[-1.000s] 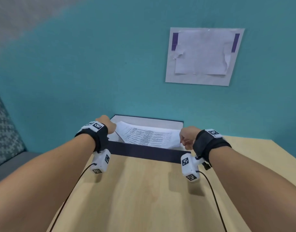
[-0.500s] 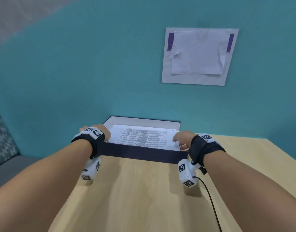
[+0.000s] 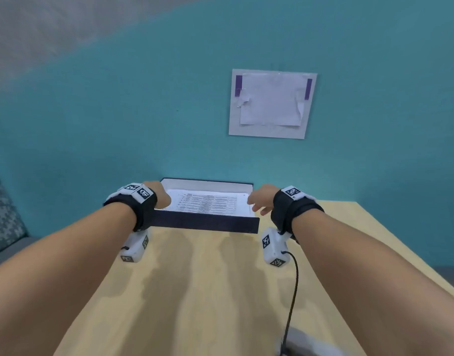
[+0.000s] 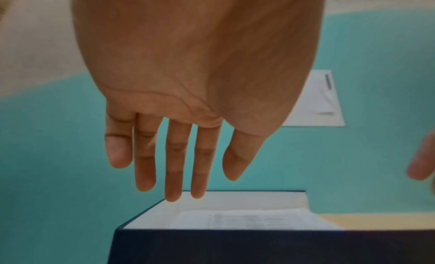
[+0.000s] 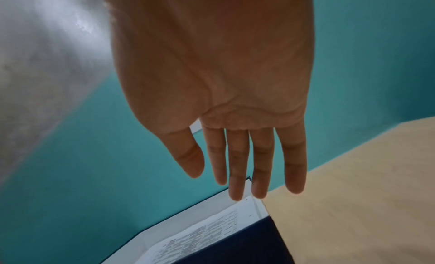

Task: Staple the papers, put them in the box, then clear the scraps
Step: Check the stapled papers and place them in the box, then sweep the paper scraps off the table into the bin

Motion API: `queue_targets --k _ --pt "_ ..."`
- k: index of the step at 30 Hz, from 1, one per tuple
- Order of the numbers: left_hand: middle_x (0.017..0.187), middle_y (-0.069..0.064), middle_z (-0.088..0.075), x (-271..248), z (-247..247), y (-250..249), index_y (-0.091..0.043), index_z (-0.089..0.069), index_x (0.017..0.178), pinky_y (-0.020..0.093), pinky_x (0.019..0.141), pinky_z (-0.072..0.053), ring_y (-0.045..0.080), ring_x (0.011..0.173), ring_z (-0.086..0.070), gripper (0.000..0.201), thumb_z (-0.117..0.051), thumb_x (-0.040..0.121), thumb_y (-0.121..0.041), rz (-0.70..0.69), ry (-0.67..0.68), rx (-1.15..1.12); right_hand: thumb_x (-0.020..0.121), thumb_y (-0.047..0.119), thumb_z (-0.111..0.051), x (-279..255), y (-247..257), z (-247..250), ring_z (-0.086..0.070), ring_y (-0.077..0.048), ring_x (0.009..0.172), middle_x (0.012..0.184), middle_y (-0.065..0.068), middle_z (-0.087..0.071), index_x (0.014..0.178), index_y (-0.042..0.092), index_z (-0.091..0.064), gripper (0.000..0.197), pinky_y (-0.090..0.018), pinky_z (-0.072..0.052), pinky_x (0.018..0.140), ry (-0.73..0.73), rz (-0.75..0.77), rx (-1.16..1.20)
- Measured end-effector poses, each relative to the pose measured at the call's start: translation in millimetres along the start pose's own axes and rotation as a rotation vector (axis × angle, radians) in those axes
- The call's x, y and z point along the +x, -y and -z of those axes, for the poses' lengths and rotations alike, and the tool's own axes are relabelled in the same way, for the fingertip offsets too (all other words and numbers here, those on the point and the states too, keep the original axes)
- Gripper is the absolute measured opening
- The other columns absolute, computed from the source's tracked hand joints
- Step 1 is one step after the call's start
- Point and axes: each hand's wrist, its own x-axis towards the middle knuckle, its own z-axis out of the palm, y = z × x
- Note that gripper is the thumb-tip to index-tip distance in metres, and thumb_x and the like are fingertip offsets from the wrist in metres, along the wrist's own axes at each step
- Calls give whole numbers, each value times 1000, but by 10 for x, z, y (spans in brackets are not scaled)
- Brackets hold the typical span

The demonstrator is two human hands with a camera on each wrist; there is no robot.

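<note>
A shallow dark-blue box (image 3: 205, 223) with a white inside stands at the table's far edge against the teal wall. Printed papers (image 3: 208, 204) lie flat inside it, also seen as papers (image 4: 247, 219) and papers (image 5: 200, 234) in the wrist views. My left hand (image 3: 161, 197) hovers over the box's left end, fingers (image 4: 173, 175) straight and empty. My right hand (image 3: 259, 201) hovers at the box's right end, fingers (image 5: 237, 175) straight, holding nothing. Neither hand touches the papers. No stapler or scraps show.
The light wooden table (image 3: 208, 291) stretches toward me between my forearms. A white sheet (image 3: 272, 104) is taped to the wall above the box. A grey patterned cushion (image 3: 2, 209) sits at far left. A black cable (image 3: 291, 291) trails from my right wrist.
Both hands let go of the papers, which settled flat in the box. The fingers straightened and the hands lifted slightly off the box ends.
</note>
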Motion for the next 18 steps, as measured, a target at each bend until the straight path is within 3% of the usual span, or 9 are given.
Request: queue_targets --k 2,5,7,9,12,15,18 --pt "130 14 -69 -324 107 -63 -5 -67 124 32 82 -44 32 103 -61 36 -54 99 -28 -114 -26 -8 91 13 -59 -393 62 40 -58 -23 86 128 -14 -67 130 1 -58 41 -24 -43 51 5 8 -72" --pt "125 14 -74 -886 227 -175 -5 -74 113 35 90 -50 32 108 -65 31 -56 100 -26 -284 -70 -150 97 18 -51 -1140 160 120 -60 -22 86 123 -5 -71 127 3 -61 35 -22 -40 52 -4 91 -161" --pt "120 8 -75 -1357 295 -230 -13 -77 117 34 97 -49 31 115 -66 31 -58 101 -30 -386 -54 -284 97 22 -51 -1712 184 164 -61 -21 87 122 -2 -72 120 7 -67 32 -22 -42 60 -12 187 -153" --pt "113 1 -76 -1954 358 -288 -21 -78 115 34 95 -50 27 110 -68 29 -59 101 -37 -499 -53 -378 92 27 -55 -2327 149 209 -63 -20 87 115 -3 -75 111 14 -72 28 -28 -45 68 -28 267 -80" --pt "98 -7 -77 -2851 322 -291 -30 -80 104 35 85 -53 18 92 -69 23 -60 101 -40 -666 -55 -533 91 29 -59 -3326 -71 281 -67 -17 89 98 1 -75 105 22 -75 23 -27 -52 74 -73 399 -41" --pt "94 -14 -80 -3637 196 -261 -29 -82 99 39 93 -55 11 97 -73 24 -58 104 -31 -804 11 -679 93 32 -61 -4336 -437 294 -67 -10 83 96 3 -76 105 27 -75 19 -22 -53 73 -123 504 6" --pt "103 -9 -81 -4295 -32 -265 -31 -83 104 41 92 -57 14 102 -74 26 -57 105 -26 -931 98 -727 96 28 -61 -5254 -952 202 -68 -13 90 97 2 -75 109 26 -74 19 -29 -55 85 -113 520 91"
